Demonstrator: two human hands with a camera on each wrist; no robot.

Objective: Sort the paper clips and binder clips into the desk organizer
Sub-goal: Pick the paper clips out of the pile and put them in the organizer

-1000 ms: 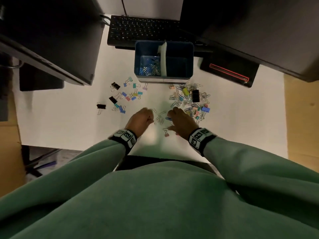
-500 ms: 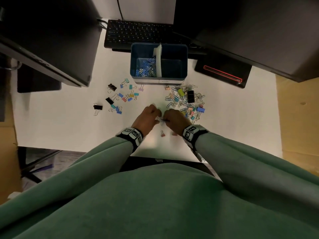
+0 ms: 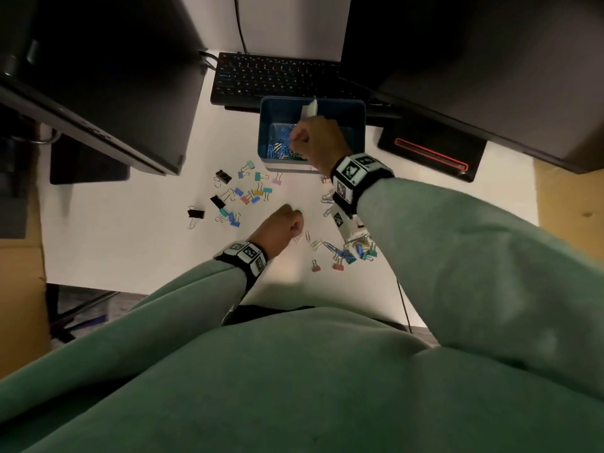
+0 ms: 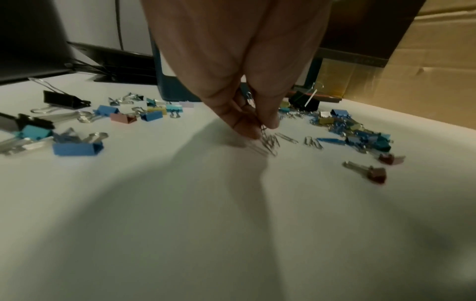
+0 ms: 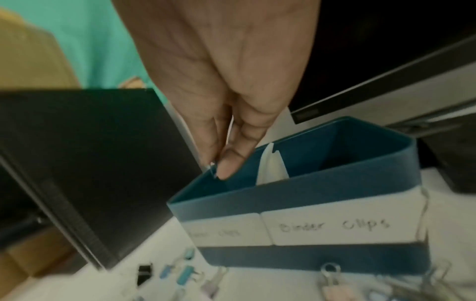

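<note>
The blue desk organizer (image 3: 355, 125) stands before the keyboard, split by a white divider (image 3: 310, 109). Its left compartment holds paper clips (image 3: 277, 147); the right label reads "Binder Clips" (image 5: 335, 226). My right hand (image 3: 295, 137) hovers over the left compartment and pinches a small silver paper clip (image 5: 212, 167) at the fingertips. My left hand (image 3: 295, 223) is down on the desk, pinching a bunch of silver paper clips (image 4: 268, 141). Colored binder clips (image 3: 248, 194) lie to the left. A mixed pile (image 3: 356, 251) lies partly under my right arm.
A black keyboard (image 3: 277, 76) sits behind the organizer. Dark monitors (image 3: 98, 76) overhang left and right. A black device with a red line (image 3: 431, 152) lies right of the organizer. Loose paper clips (image 3: 318, 243) dot the white desk (image 3: 130, 250).
My right hand has risen from the desk pile and moved forward over the organizer's left compartment. My left hand stays low on the desk at the loose paper clips.
</note>
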